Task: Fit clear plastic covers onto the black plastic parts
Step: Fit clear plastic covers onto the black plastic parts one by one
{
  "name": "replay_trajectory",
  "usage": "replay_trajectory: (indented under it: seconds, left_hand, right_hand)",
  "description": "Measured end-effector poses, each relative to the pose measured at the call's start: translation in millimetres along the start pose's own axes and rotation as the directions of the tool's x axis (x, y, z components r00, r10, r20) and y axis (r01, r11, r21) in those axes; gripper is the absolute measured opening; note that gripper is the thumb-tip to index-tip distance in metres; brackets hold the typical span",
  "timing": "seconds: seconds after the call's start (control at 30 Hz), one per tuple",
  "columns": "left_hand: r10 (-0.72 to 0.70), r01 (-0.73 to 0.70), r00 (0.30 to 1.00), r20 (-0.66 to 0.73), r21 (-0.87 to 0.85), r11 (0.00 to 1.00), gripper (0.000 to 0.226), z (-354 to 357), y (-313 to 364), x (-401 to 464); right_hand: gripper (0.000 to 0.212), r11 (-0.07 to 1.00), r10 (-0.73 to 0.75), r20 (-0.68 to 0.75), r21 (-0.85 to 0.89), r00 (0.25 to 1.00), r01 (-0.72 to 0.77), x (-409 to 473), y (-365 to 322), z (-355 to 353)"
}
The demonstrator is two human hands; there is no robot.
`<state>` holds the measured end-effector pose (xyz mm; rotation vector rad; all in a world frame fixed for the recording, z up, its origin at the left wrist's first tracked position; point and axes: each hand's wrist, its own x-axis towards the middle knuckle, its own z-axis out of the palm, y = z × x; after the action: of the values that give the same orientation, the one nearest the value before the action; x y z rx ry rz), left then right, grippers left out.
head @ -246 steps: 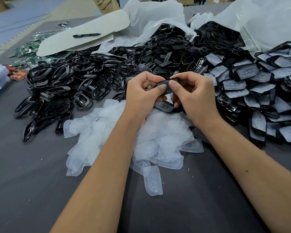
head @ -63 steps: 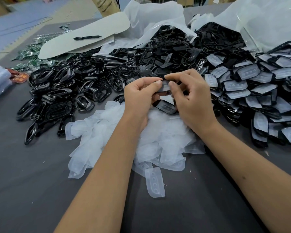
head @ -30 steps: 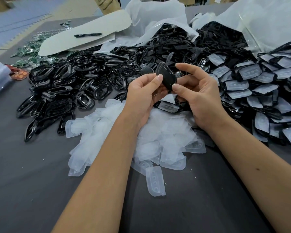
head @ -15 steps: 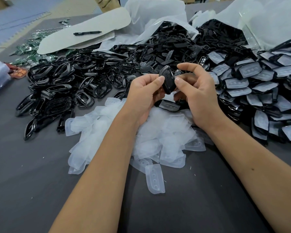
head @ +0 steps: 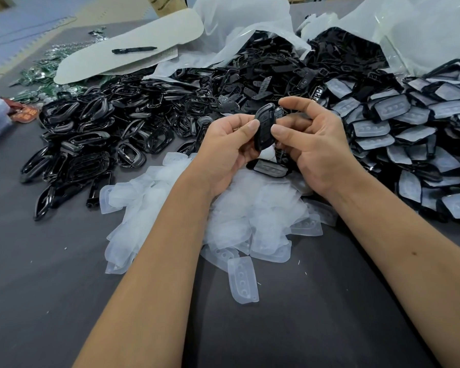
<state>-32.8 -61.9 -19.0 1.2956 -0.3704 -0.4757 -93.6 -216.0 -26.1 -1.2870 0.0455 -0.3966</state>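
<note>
Both hands are up over the middle of the desk (head: pixel 51 288), and they hold one black part (head: pixel 264 131) between them. The left hand (head: pixel 229 152) is curled round it, with the thumb pressed on its left edge. The right hand (head: pixel 316 147) pinches the other edge with its thumb, and its pointer finger is bent over the top. The part stands on its end, turned so its side faces up. I cannot tell if a clear cover is on it yet.

Right under the hands lies a heap of clear covers (head: pixel 250 208). They are soft, see-through and still loose. One clear cover (head: pixel 242 280) lies alone at the near side of the heap.

To the left is a big pile of black frames (head: pixel 96 134), all bare. Behind the hands is another pile of black parts (head: pixel 271 67), spilling out of a plastic bag (head: pixel 245 25).

To the right is a pile of finished parts (head: pixel 398 128). Each one looks like a black part with a pale cover on it. There are a lot of them, so much of the job looks done.

But there is still plenty left. Many covers wait in the heap, and many black parts have none. I think the job is somewhere in the middle.

A pen (head: pixel 134 50) lies on a white board (head: pixel 128 57) far back on the left.
</note>
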Motion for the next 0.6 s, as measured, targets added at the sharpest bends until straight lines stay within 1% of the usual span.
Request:
replay_trajectory:
  seconds: [0.1, 0.17, 0.27, 0.37, 0.4, 0.47, 0.53, 0.57, 0.6]
  left_hand:
    - [0.008, -0.007, 1.0, 0.017, -0.024, 1.0, 0.016, -1, 0, 0]
    - [0.026, -0.026, 1.0, 0.006, -0.029, 0.999, 0.014, -3, 0, 1]
    - [0.085, -0.082, 0.993, -0.076, 0.038, 0.996, 0.008, -3, -1, -1]
    - [0.169, -0.159, 0.972, -0.16, 0.076, 0.984, 0.01, 1, 3, -3]
    - [0.208, -0.19, 0.962, -0.176, 0.115, 0.975, 0.012, 4, 6, -4]
    - [0.278, -0.246, 0.944, -0.179, 0.183, 0.952, 0.013, 12, 12, -4]
    - [0.288, -0.253, 0.943, -0.167, 0.204, 0.946, 0.016, 27, 18, -1]
    - [0.281, -0.239, 0.947, -0.157, 0.243, 0.94, 0.021, 37, 19, 2]
    - [0.274, -0.218, 0.951, -0.144, 0.318, 0.923, 0.028, 46, 20, 7]
  right_hand:
    - [0.039, 1.0, 0.013, 0.002, 0.018, 1.0, -0.013, -1, -3, -1]
    - [0.037, 1.0, 0.004, -0.009, -0.002, 1.0, -0.004, -1, -6, -1]
    - [0.033, 0.986, -0.057, -0.028, -0.157, 0.998, 0.052, -4, -11, -1]
    - [0.026, 0.925, -0.164, -0.014, -0.35, 0.986, 0.149, -6, -19, 1]
    - [0.023, 0.884, -0.22, 0.0, -0.424, 0.976, 0.199, -7, -23, 2]
    - [0.019, 0.757, -0.343, 0.048, -0.578, 0.938, 0.306, -6, -33, -1]
    - [0.018, 0.565, -0.454, 0.1, -0.736, 0.886, 0.373, -6, -42, -9]
    - [0.019, 0.454, -0.499, 0.132, -0.802, 0.856, 0.389, -6, -47, -14]
    - [0.019, 0.356, -0.528, 0.163, -0.849, 0.833, 0.391, -5, -50, -20]
